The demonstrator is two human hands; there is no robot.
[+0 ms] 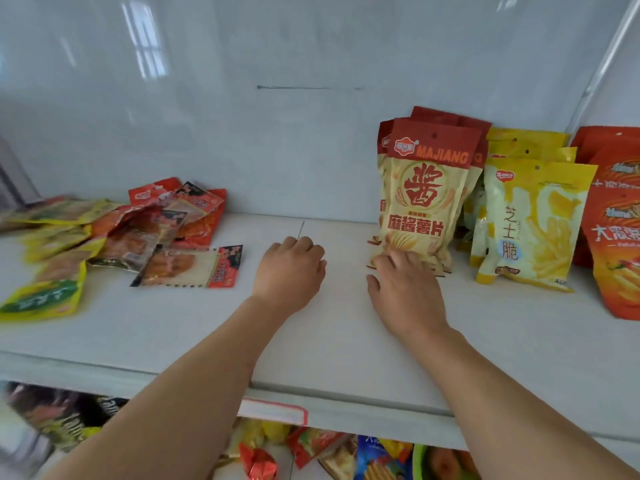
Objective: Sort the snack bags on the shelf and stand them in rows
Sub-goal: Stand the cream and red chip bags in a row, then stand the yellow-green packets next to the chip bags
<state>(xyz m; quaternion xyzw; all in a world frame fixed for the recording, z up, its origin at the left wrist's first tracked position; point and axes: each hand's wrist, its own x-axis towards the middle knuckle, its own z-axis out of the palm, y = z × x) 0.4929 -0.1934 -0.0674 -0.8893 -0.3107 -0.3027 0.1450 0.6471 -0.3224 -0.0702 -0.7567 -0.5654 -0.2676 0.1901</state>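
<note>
Head view: right hand (407, 289) fingertips touching MAJIANG bag (420, 199) base.

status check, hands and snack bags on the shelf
Left hand curled, empty, on white shelf. Right hand open, touching front red-and-cream MAJIANG chip bag. Flat loose snack packets unsorted at left.

The shelf (346, 341) looks smooth, matt and white, while the back wall (277, 133) behind it is glossy and mirrors window light. The snack bags (420, 199) on the right are shiny printed plastic film; the loose packets (187, 270) on the left look glossy and crinkled.
</note>
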